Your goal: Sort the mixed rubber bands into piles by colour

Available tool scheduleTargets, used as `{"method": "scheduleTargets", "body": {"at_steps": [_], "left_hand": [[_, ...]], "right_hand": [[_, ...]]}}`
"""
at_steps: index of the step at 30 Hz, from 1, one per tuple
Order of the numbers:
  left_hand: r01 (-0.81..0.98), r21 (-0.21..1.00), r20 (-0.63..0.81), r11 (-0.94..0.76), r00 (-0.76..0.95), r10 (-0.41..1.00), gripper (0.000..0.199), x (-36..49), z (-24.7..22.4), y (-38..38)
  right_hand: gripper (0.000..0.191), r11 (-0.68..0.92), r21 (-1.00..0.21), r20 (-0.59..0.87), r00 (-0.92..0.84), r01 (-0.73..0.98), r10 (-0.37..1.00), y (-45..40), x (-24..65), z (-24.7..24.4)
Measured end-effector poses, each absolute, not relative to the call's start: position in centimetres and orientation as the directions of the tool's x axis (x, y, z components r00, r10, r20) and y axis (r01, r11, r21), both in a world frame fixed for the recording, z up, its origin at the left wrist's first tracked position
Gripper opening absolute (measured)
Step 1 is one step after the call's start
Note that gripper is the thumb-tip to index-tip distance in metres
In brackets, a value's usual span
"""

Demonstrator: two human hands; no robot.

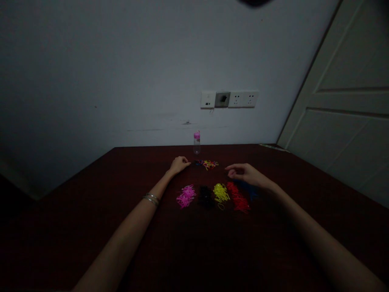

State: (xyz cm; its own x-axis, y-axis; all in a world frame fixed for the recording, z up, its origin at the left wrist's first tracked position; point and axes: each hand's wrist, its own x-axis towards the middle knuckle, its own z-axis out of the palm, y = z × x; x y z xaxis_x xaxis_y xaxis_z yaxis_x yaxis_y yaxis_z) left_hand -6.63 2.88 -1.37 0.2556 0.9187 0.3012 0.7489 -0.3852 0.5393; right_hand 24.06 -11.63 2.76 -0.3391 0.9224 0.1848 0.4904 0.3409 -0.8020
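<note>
My left hand (180,164) rests at the left of a small mixed pile of coloured rubber bands (209,164), fingers bent and tips together; whatever they may pinch is too small to see. Slightly blurred, my right hand (246,174) hovers behind the red rubber bands (238,198), fingers apart and nothing visible in them. Dark blue bands (251,190) lie partly hidden under that hand. Further left in the same row are yellow bands (221,193), black bands (206,197) and pink bands (186,196).
A clear bottle with a pink cap (197,142) stands behind the mixed pile, near the wall. The dark red-brown table (194,247) meets the wall at its far edge. Sockets (241,99) are set in the wall; a pale door (340,121) is at right.
</note>
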Motion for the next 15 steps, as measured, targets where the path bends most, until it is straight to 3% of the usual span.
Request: {"method": "scheduleTargets", "body": {"at_steps": [9,15], "left_hand": [[0.714,0.552,0.304,-0.431,0.308,0.901,0.007,-6.9,-1.0,2.8],[0.748,0.499,0.286,-0.438,0.335,0.898,0.012,-6.6,-0.8,2.6]], "right_hand": [[0.034,0.296,-0.808,0.197,-0.239,0.510,0.951,-10.5,26.4,1.5],[0.034,0.278,-0.810,0.207,-0.192,0.516,0.959,-10.3,27.1,1.3]]}}
